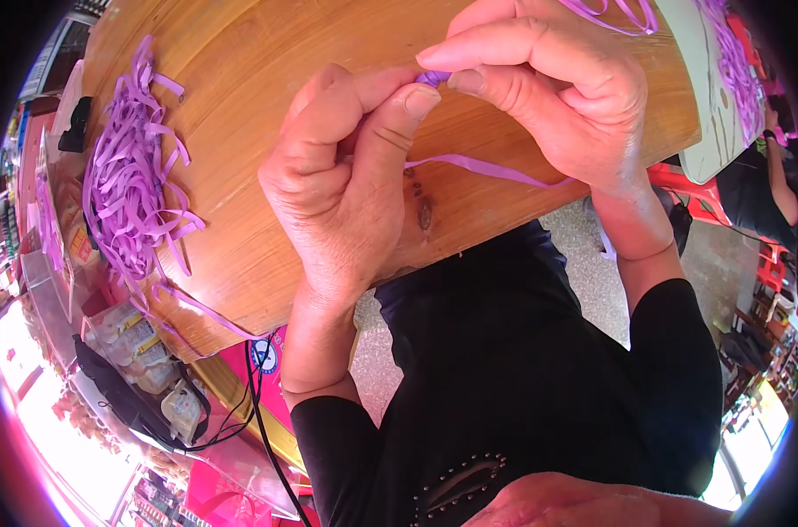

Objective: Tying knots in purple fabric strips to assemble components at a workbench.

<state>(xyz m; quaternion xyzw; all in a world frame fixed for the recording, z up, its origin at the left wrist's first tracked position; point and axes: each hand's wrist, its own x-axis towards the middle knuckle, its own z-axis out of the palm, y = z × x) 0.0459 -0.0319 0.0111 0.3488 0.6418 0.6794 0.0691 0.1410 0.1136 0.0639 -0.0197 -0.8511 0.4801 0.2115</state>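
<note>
Above the wooden table, a small knotted or rolled bit of purple ribbon point(431, 79) sits between my two hands. My left hand point(342, 149) pinches one side of it between thumb and forefinger, its other fingers curled in. My right hand point(562, 83) has thumb and fingertips closed at the other side. How the ribbon is looped is too small to make out. Below the hands, a loose purple strand point(496, 167) crosses from behind my left thumb toward my right wrist. A heap of purple ribbon strips point(135, 184) lies along the table's left edge.
The wooden table point(241, 114) has a rounded edge near me. More purple strips lie on a pale surface point(693, 97) at right, near red stools point(693, 193) and another person's arm point(781, 171). Black cables point(254, 395) hang at lower left beside a pink bag point(276, 360).
</note>
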